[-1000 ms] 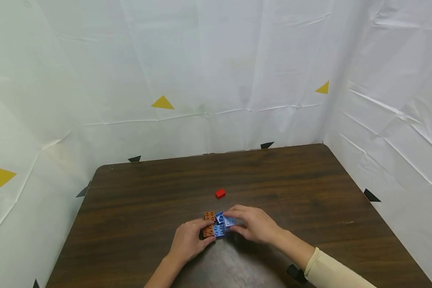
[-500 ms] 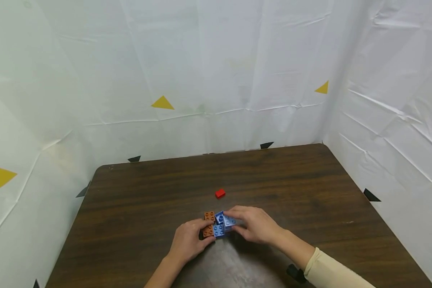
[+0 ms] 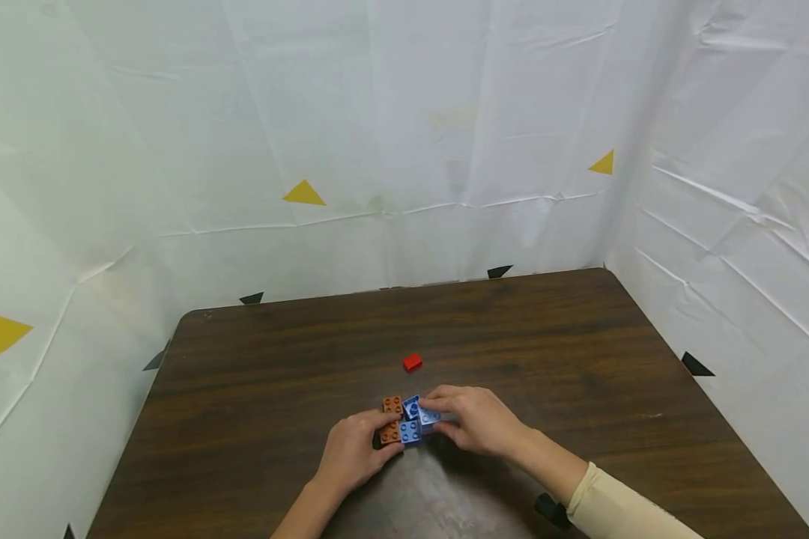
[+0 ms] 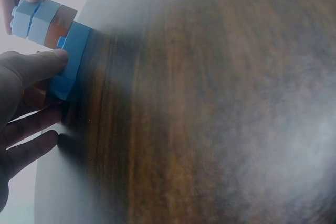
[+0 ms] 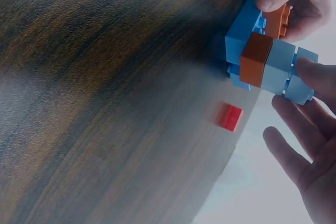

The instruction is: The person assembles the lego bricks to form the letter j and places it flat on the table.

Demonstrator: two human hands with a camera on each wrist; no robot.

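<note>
A joined cluster of toy building bricks stands near the front middle of the table. Low in it lies a blue brick (image 5: 243,32), with orange bricks (image 3: 391,433) on its left side. On its right part rises a stack: an orange brick (image 5: 254,60), then a light blue brick (image 5: 277,67), with another light blue brick (image 5: 300,83) on top. My left hand (image 3: 353,447) grips the left side of the cluster, thumb on the blue brick. My right hand (image 3: 480,421) pinches the topmost light blue brick between thumb and fingers.
A small red brick (image 3: 413,362) lies on the dark wooden table (image 3: 256,389) just beyond the cluster. White sheeting (image 3: 404,112) with yellow and black triangles stands behind the table and along both sides. A black object (image 3: 553,512) sits beneath my right wrist.
</note>
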